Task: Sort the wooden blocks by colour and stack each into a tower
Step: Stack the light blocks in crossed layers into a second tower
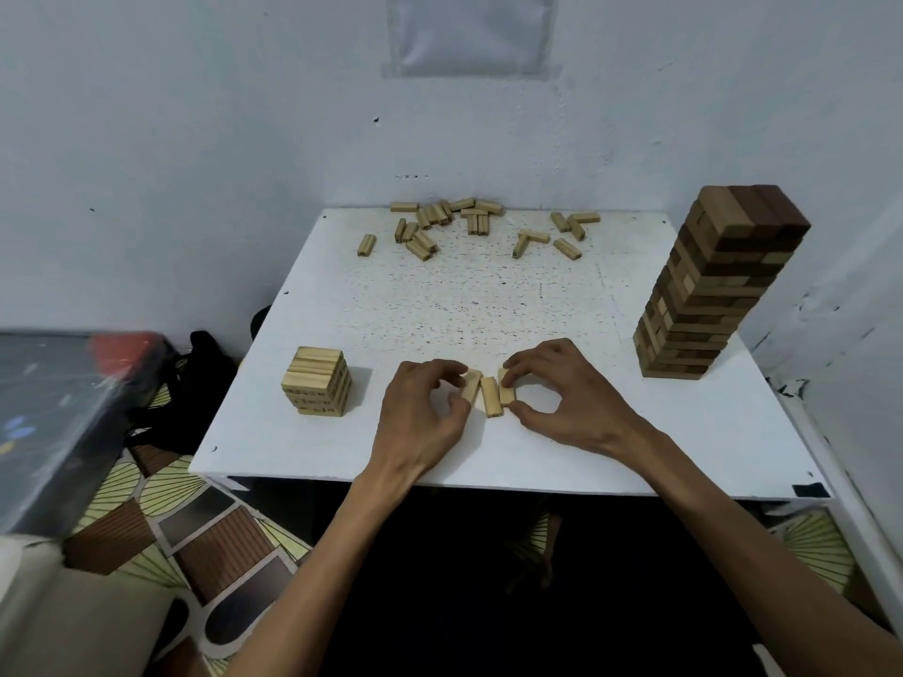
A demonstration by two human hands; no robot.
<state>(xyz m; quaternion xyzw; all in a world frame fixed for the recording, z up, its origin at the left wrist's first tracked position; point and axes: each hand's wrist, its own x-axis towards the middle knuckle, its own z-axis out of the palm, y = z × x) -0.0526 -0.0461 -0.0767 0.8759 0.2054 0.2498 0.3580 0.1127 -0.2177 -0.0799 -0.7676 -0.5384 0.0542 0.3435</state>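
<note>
Three pale wooden blocks lie side by side near the front middle of the white table [488,310]. My left hand [420,412] pinches the left block [471,387] between thumb and fingers. My right hand [567,393] pinches the right block [506,394] at both its ends. The middle block [491,397] lies between them, untouched. A short tower of pale blocks [317,381] stands at the front left. A tall tower of brown and dark blocks [713,285] stands at the right edge. Several loose pale blocks [469,224] lie scattered along the far edge.
The table stands in a corner, with white walls behind and to the right. A dark box with a red item [73,408] and a black bag [195,383] sit to the left, over a patterned floor [195,530].
</note>
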